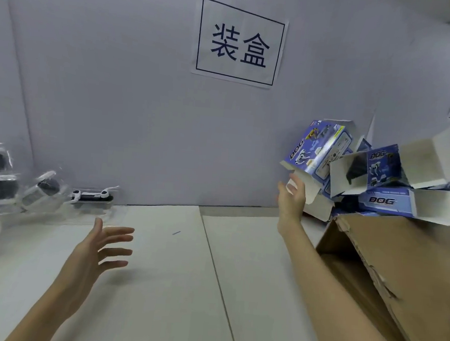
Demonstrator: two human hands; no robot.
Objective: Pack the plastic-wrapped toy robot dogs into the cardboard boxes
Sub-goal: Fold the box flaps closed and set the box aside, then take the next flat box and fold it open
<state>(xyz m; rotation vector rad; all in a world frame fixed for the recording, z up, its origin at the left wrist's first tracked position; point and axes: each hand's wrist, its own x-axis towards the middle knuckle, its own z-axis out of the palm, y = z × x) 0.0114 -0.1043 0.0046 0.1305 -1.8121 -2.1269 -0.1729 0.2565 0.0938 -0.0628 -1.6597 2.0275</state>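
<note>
Several blue printed "DOG" boxes (318, 147) with open white flaps are heaped at the right against the wall. My right hand (292, 199) reaches up to the lowest flap of the nearest box, fingers apart, touching or just short of it. Plastic-wrapped toy robot dogs (91, 195), black and white, lie in a loose pile at the far left of the table. Over the table, right of that pile, my left hand (104, 244) hovers with spread fingers and holds nothing.
A large brown shipping carton (387, 275) with torn flaps fills the lower right, under the blue boxes. The work surface (179, 273) is white sheets with a seam down the middle. A grey wall with a paper sign (239, 43) closes the back.
</note>
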